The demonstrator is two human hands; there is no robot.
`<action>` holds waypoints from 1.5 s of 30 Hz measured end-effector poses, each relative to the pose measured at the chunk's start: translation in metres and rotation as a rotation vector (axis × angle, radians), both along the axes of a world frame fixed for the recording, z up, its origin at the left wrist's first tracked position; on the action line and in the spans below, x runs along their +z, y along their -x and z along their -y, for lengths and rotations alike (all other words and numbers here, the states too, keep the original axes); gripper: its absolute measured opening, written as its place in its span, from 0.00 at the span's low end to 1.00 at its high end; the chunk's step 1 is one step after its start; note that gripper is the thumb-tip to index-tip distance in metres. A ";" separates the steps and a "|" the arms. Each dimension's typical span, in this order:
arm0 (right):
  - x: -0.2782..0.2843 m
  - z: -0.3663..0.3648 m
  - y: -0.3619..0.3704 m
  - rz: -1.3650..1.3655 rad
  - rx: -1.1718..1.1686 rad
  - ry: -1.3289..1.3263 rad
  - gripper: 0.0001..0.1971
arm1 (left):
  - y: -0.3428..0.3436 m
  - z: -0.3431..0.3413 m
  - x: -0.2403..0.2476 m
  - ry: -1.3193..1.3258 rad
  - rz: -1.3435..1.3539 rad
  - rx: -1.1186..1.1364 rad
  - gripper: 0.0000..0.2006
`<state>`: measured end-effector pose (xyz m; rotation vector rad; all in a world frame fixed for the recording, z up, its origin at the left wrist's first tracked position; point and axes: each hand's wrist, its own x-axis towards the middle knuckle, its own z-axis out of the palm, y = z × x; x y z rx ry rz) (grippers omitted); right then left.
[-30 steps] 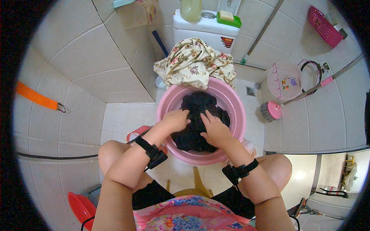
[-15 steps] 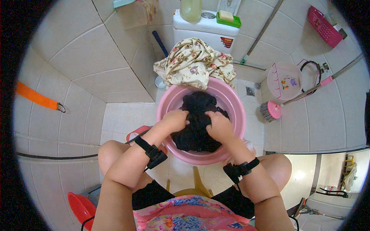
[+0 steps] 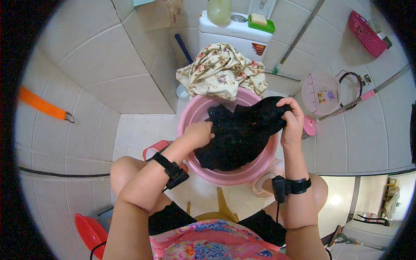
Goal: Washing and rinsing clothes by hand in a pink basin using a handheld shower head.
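Observation:
A wet black garment (image 3: 236,134) lies bunched in a round pink basin (image 3: 225,177) on the floor between my knees. Its right end is lifted past the basin's right rim, pinched between the thumb and fingers of my right hand (image 3: 292,118). Over the left part of the basin, my left hand (image 3: 199,134) is closed on the same cloth, its fingertips partly hidden in the dark folds. The garment's exact kind cannot be made out. Water in the basin is mostly covered by the cloth.
Floral fabric (image 3: 221,71) is heaped just behind the basin, against a white toilet tank (image 3: 234,32). That tank carries a bottle (image 3: 219,12) and a green soap dish (image 3: 262,25). A pink-headed brush (image 3: 309,125) leans at right; a red basin (image 3: 91,232) sits lower left.
My right hand has moved right and up, pulling one end of the black garment out over the basin's right rim. My left hand has stayed almost in place.

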<state>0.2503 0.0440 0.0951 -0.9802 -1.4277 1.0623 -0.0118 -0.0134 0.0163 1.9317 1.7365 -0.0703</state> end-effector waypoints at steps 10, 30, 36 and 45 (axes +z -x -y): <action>-0.060 0.051 0.029 1.167 0.368 -0.013 0.26 | 0.018 -0.002 0.005 -0.233 -0.078 0.184 0.15; -0.126 0.060 0.077 1.577 0.536 -0.223 0.29 | 0.029 0.002 -0.008 -0.325 -0.211 0.071 0.14; -0.071 0.054 0.069 1.361 0.625 -0.182 0.18 | 0.034 0.004 -0.001 -0.289 -0.245 0.039 0.16; 0.004 0.030 0.039 0.908 0.386 0.016 0.21 | 0.039 -0.002 -0.007 -0.252 -0.209 0.035 0.14</action>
